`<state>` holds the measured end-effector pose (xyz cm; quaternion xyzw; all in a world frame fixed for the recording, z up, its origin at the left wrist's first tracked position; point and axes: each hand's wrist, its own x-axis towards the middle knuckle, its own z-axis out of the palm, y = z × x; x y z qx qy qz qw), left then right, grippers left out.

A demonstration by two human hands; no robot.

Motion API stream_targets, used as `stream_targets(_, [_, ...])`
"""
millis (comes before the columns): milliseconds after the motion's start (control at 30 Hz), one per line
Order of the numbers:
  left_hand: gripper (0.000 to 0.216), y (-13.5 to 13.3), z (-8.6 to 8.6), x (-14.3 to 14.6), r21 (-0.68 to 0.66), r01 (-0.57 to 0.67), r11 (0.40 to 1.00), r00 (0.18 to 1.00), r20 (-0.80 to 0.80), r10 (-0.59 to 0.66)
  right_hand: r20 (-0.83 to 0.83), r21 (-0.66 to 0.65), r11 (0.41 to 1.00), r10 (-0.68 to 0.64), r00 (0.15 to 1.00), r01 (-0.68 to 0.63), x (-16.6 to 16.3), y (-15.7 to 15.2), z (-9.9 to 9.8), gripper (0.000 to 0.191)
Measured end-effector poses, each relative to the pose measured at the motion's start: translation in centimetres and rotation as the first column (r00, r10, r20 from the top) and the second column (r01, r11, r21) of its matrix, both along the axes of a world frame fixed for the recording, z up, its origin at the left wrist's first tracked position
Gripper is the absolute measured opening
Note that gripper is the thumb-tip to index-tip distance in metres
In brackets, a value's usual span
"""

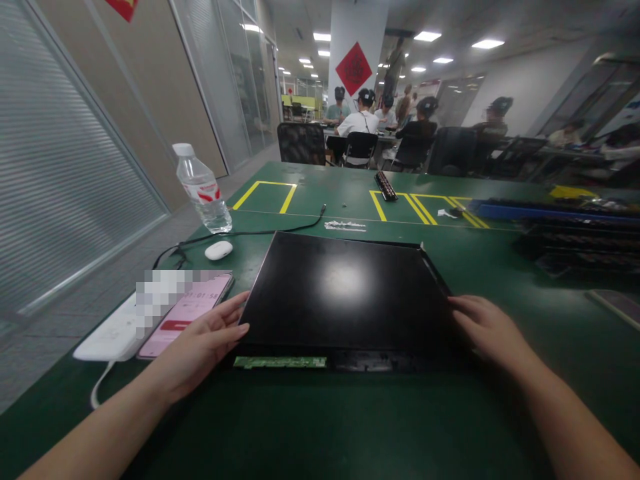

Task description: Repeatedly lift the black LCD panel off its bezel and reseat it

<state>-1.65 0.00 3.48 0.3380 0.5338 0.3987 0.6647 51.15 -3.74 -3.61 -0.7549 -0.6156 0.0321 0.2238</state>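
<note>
A flat black LCD display panel [310, 307] lies before me, with a round glare on its glossy face. Along its near edge runs a narrow green circuit board [280, 362]. My left hand [203, 347] grips the panel's left edge, its thumb on the near left corner. At the right edge, my right hand [487, 331] is closed on the side, with its fingertips partly hidden. A thin dark frame shows beyond the panel's far right corner. Whether the near edge touches the table, I cannot tell.
On the green table [325, 427], a water bottle [203, 193], white earphone case [219, 251], phone [185, 313], white power bank [115, 333] and black cable [250, 233] are at left. Blurred dark parts [575, 240] lie right. A black strip-shaped part [385, 186] sits farther back. People sit beyond.
</note>
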Motion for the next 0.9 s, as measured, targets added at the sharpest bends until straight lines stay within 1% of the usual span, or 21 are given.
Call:
stream_targets(200, [0.090,0.0,-0.1,0.0,0.002,0.001,1.000,1.000,0.005,-0.001,-0.001,-0.004,1.000,-0.002,1.000,0.002,0.0,0.1,-0.1,0.042])
stream_targets(367, [0.088,0.1,-1.1,-0.6,0.012,0.007,1.000,1.000,0.021,-0.008,-0.002,-0.002,1.000,0.002,1.000,-0.002,-0.1,0.1,0.0,0.040])
stream_targets(467, [0.091,0.1,-1.6,-0.9,0.028,0.010,1.000,1.000,0.027,-0.011,0.000,-0.016,1.000,-0.007,1.000,0.007,-0.2,0.1,0.2,0.043])
stream_targets(567, [0.093,0.0,-1.3,-0.7,0.035,0.012,0.999,0.999,0.029,-0.013,0.002,-0.020,1.000,-0.003,1.000,0.003,-0.2,0.1,0.2,0.044])
stream_targets(700, [0.093,0.0,-0.7,-0.2,0.046,0.002,0.999,0.999,0.037,-0.003,0.002,-0.006,1.000,0.013,1.000,-0.013,0.1,0.2,0.1,0.039])
stream_targets(900, [0.092,0.0,-1.5,-0.8,0.059,0.005,0.998,0.999,0.042,-0.007,-0.008,-0.002,1.000,0.018,1.000,-0.018,0.2,0.2,0.1,0.039])
